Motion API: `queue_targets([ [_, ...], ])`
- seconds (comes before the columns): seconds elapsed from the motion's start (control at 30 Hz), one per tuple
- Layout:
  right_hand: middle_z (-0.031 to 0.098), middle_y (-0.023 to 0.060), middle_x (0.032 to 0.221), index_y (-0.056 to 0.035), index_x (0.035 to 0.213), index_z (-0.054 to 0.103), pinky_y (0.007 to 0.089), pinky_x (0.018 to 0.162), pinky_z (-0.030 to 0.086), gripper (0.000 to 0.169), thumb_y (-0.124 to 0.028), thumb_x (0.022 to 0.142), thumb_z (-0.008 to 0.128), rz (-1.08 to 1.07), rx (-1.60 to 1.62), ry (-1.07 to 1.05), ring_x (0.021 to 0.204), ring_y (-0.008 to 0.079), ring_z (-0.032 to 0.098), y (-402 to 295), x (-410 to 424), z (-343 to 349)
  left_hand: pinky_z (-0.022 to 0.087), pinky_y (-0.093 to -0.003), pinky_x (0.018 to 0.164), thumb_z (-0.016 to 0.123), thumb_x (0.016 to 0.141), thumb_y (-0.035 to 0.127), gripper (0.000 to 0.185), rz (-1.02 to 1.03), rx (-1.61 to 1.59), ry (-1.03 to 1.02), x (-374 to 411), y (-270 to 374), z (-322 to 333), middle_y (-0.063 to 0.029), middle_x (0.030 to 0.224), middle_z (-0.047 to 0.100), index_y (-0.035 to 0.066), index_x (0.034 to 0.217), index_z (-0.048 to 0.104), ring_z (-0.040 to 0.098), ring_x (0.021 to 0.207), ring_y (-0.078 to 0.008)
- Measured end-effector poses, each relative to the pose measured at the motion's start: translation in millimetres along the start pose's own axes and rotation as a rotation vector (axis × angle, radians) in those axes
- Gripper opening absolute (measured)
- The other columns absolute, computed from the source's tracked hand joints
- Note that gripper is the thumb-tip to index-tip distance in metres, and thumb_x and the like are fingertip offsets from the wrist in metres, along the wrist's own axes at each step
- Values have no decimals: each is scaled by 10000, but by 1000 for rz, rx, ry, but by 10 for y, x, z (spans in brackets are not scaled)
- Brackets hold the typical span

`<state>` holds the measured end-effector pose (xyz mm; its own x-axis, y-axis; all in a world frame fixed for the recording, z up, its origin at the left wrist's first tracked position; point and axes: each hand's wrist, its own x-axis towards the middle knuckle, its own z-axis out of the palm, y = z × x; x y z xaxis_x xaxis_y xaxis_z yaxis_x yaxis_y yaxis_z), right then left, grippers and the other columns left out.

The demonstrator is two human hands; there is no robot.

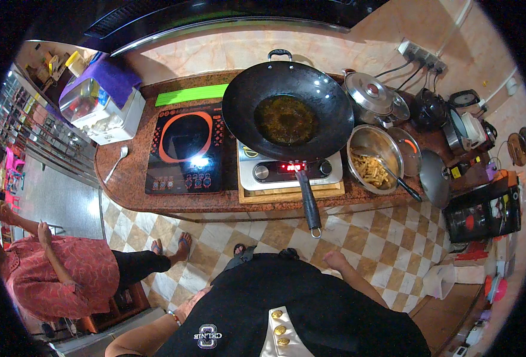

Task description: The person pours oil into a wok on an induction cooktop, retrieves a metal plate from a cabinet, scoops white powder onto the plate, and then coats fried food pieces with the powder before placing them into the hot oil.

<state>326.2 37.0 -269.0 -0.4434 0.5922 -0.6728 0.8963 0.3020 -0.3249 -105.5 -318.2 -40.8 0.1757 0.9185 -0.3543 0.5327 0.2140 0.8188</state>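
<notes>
A black wok (pixel 240 111) stands on a silver induction cooker (pixel 272 176) with a red lit display, dark oil (pixel 286 119) pooled in its bottom. Its long black handle (pixel 310 203) points towards me over the counter's front edge. My right hand (pixel 334 260) hangs below and to the right of this handle, apart from it; its fingers are hard to make out. Against the side of my black shirt rests my left hand (pixel 195 303), partly hidden, with a beaded bracelet at the wrist. To the wok's right, a steel bowl (pixel 385 140) holds browned strips of food (pixel 370 170) and a black-handled utensil (pixel 408 189).
A second, black induction cooker (pixel 185 138) and a spoon (pixel 119 161) lie left on the granite counter (pixel 133 196). Lidded steel pots (pixel 372 93), a glass lid (pixel 408 158) and a dark lid (pixel 435 178) crowd the right. Another person (pixel 66 272) stands at the left.
</notes>
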Motion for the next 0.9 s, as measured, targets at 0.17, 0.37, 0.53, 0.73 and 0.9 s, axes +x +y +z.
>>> queue_targets([
  [0.17,686,122,853,-129,843,708,389,753,513,260,-297,857,511,-3,16,26,837,286,654,90,84,84,332,-392,1083,587,834,371,742,-1,0,1,13,12,-4,-184,1456,279,46,1421,268,342,1326,-328],
  [0.37,683,122,869,-137,849,704,380,749,510,208,-279,835,553,57,105,17,842,280,650,81,104,59,333,-393,1082,588,832,374,748,-5,1,10,15,22,-18,-184,1457,276,46,1422,265,342,1326,-330],
  [0.53,686,109,866,-136,836,701,363,749,508,194,-264,837,555,53,71,57,825,255,650,72,111,100,334,-393,1082,589,831,377,753,-9,3,2,36,41,-43,-185,1458,274,46,1423,262,342,1326,-331],
  [0.73,683,106,831,-124,841,698,352,728,509,224,-294,853,552,75,108,12,790,237,650,101,143,68,335,-394,1081,590,829,380,759,-8,-7,4,49,28,-15,-185,1460,271,46,1424,258,342,1326,-332],
  [0.9,675,99,744,-99,838,687,362,679,512,247,-311,852,561,-48,-9,6,688,231,651,36,106,-34,335,-394,1081,591,827,382,764,-17,-10,7,-5,23,28,-186,1461,269,45,1425,255,342,1326,-333],
])
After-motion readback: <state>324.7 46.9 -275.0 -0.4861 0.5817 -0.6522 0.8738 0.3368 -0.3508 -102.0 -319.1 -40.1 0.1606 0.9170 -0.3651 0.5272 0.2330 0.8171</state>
